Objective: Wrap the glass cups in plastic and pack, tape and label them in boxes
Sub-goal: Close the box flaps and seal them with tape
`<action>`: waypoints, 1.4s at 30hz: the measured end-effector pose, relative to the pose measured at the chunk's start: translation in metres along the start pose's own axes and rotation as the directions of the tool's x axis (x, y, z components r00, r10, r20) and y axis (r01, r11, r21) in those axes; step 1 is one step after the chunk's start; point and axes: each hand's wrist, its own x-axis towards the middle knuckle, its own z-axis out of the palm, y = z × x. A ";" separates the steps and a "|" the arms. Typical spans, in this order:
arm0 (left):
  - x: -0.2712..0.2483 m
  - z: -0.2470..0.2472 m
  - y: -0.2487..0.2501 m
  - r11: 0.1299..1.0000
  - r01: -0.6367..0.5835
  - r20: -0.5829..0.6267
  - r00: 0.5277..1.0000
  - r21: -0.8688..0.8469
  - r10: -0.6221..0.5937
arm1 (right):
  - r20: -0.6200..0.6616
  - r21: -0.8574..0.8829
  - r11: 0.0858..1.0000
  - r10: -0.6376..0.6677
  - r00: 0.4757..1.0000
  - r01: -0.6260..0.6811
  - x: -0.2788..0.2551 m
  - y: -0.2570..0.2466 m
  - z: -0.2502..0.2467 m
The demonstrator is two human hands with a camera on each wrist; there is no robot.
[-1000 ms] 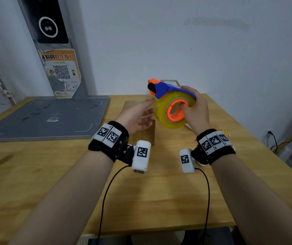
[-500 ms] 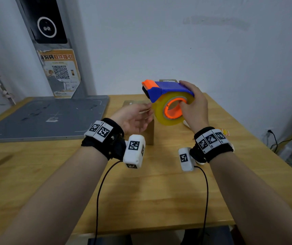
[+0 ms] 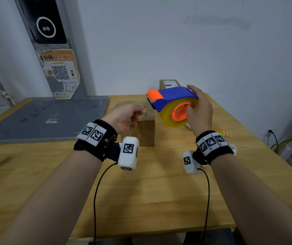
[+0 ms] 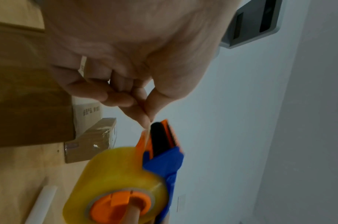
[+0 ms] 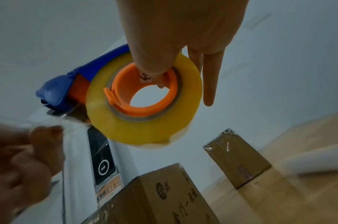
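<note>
Above the wooden surface (image 3: 141,191), the right hand (image 3: 199,110) grasps a blue-and-orange tape dispenser (image 3: 172,103), thumb hooked through the roll's core. At its 9 o'clock, the left hand (image 3: 124,115) pinches the clear tape end (image 5: 68,121). A cardboard box (image 3: 146,128) stands on the surface beneath both hands; a second box (image 3: 170,84) sits at 12 o'clock.

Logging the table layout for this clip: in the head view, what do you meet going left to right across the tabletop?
Grey mat → left hand → brown cardboard box → tape dispenser → right hand → yellow-red sticker.
</note>
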 end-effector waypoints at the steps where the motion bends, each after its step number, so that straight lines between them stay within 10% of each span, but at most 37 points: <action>1: 0.001 -0.005 0.000 1.000 -0.008 -0.014 1.000 -0.001 0.008 | -0.019 0.004 1.000 0.029 0.999 -0.029 0.001 0.005 -0.002; 22: 0.039 -0.113 -0.065 0.908 -0.232 -0.141 0.945 0.350 0.296 | -0.143 -0.140 0.990 0.004 0.990 -0.024 -0.011 0.054 -0.021; 42: 0.078 -0.086 -0.094 0.970 -0.132 -0.245 0.952 0.206 0.182 | -0.128 -0.270 0.961 0.032 0.991 -0.066 -0.024 0.074 0.004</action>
